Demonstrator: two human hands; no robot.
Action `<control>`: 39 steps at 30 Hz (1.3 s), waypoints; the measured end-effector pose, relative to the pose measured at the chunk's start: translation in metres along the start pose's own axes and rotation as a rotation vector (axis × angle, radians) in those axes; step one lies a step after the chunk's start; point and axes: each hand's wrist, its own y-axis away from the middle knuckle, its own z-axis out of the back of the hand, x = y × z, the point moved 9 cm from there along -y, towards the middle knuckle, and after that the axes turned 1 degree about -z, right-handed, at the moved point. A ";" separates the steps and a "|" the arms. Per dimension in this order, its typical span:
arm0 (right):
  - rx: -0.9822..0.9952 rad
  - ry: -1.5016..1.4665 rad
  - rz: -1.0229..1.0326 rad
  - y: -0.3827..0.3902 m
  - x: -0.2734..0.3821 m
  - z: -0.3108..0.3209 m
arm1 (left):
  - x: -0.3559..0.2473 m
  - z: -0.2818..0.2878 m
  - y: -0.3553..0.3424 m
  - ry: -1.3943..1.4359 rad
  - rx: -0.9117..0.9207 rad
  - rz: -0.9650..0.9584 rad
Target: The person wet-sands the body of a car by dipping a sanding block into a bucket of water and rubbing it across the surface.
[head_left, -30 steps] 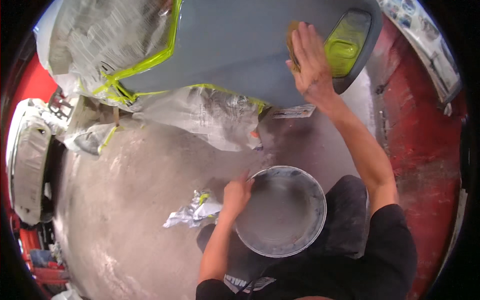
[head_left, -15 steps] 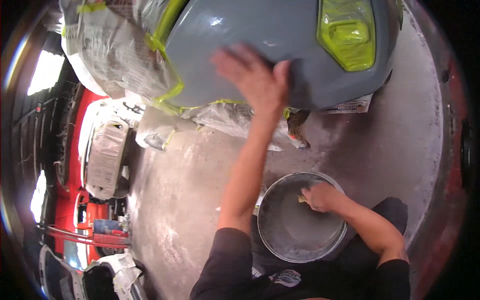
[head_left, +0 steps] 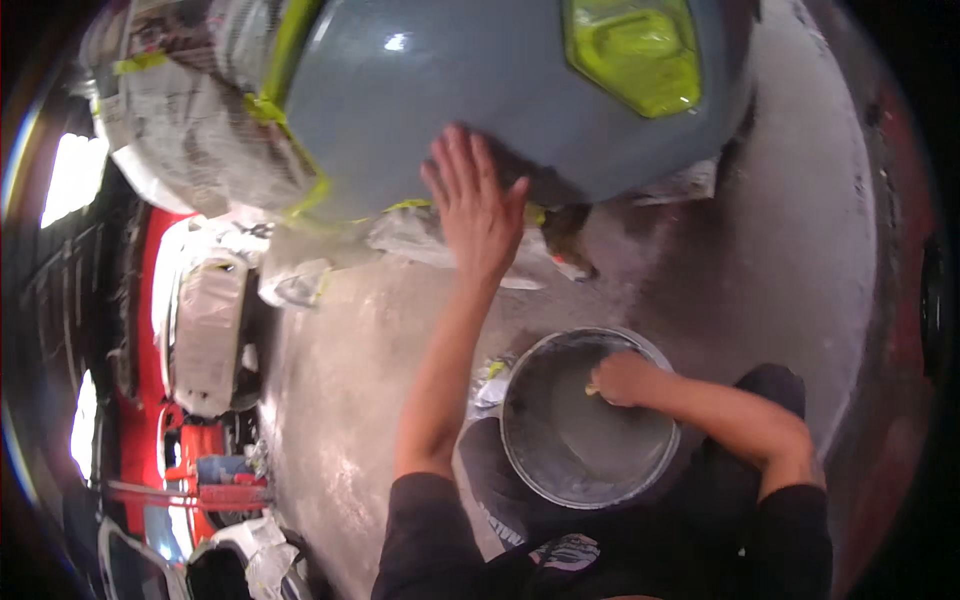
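**Two hands at work: right hand [head_left: 632,378] over bucket [head_left: 506,440], left hand [head_left: 475,215] at grey panel [head_left: 450,90]**

Nearest the camera, I am wearing a black shirt [head_left: 650,545] with a pale print. Between my dark-clad knees [head_left: 775,385], the round bucket is standing with its opening upward, and a murky grey liquid [head_left: 600,440] is showing inside. My right hand is reaching over the rim from the right. Its fingers are gripping a small yellowish piece [head_left: 592,388]; one end is protruding at the fingertips, and the remainder is hidden. Just left of the bucket, crumpled silvery wrapping [head_left: 490,385] is lying on the floor [head_left: 350,340].

Farther out, my left hand is extending open, fingers spread, its back facing me. It is overlapping the panel's lower edge; I cannot tell whether it is touching. The panel is curving across the top of the view. Lime-yellow masking [head_left: 645,60] is covering a shape at its upper right, and masking paper [head_left: 190,130] is adjoining its left side.

Farthest left, a wrapped part [head_left: 208,335] and a blue cylinder [head_left: 220,468] are standing.
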 end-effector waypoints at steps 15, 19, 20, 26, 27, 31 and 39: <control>0.740 0.338 -0.380 -0.038 0.012 -0.067 | -0.047 -0.061 0.243 0.807 0.900 0.354; 0.012 -0.352 -0.213 0.002 0.012 0.054 | -0.019 -0.120 0.290 0.849 1.101 0.409; -0.145 -0.537 -0.230 0.042 0.008 0.104 | -0.020 -0.114 0.288 0.832 1.082 0.406; -1.694 -0.484 -0.297 0.256 -0.084 0.304 | -0.040 -0.082 0.264 0.813 1.164 0.575; -1.809 -0.359 -0.294 0.262 -0.088 0.334 | -0.037 -0.083 0.268 0.839 1.172 0.607; -2.018 0.190 -0.233 0.230 -0.080 0.440 | -0.016 -0.102 0.283 0.683 1.061 0.497; -1.842 0.002 -0.477 0.160 -0.152 0.314 | -0.021 -0.089 0.283 0.691 1.075 0.620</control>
